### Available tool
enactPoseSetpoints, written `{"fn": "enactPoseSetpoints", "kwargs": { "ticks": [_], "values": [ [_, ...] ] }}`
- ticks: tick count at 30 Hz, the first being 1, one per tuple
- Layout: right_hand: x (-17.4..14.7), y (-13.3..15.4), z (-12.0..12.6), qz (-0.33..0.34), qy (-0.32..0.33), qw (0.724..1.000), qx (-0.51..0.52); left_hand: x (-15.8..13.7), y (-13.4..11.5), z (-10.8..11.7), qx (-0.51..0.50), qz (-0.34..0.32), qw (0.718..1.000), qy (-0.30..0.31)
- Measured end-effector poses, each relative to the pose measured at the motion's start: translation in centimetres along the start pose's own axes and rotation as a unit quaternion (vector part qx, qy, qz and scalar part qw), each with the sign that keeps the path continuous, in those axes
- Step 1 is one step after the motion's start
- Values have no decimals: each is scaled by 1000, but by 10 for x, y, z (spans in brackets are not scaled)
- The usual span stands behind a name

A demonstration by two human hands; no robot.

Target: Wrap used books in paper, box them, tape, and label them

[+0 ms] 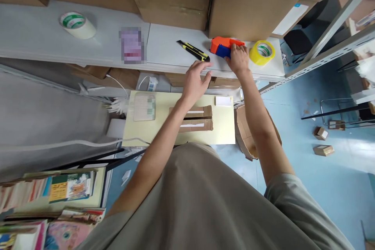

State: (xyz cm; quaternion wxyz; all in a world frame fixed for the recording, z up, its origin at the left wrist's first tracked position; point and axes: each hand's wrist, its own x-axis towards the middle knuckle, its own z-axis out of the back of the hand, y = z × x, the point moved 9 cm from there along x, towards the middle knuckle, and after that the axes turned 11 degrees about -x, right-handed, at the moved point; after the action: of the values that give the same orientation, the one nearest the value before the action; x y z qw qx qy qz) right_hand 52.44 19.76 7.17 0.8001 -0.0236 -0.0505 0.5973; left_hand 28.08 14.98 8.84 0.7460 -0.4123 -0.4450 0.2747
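On the grey shelf (164, 52), an orange and blue tape dispenser (220, 47) lies in front of the boxes. My right hand (238, 58) has its fingers closed on the dispenser's right end. A yellow and black utility knife (193, 50) lies slantwise to its left. My left hand (197, 78) is just below the knife's handle end, empty, with thumb and fingers apart. Whether its fingertips touch the shelf edge I cannot tell. Right of my right hand sits a roll of yellow tape (262, 52).
Large cardboard boxes (175, 4) line the shelf's back. At left are a whitish tape roll (77, 26) and a blurred purple item (131, 45). Below, a cream board (225, 125) bears flattened cardboard (205, 125). An open carton (244, 133) stands beside it; books (70, 187) fill a rack lower left.
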Motion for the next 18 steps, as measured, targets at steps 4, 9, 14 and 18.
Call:
{"fn": "enactPoseSetpoints", "kwargs": {
  "ticks": [4,9,14,18],
  "values": [
    [-37,-1,-3,-15,-21,997,69,-41,11,6,-45,49,998,-14],
    [-151,42,-12,20,19,959,282,-111,13,23,-117,123,984,-54],
    [-234,110,-35,47,95,845,524,-165,10,33,-172,150,970,-88],
    [-254,145,-45,33,131,810,571,-195,7,50,-157,164,967,-118]
  ]
}}
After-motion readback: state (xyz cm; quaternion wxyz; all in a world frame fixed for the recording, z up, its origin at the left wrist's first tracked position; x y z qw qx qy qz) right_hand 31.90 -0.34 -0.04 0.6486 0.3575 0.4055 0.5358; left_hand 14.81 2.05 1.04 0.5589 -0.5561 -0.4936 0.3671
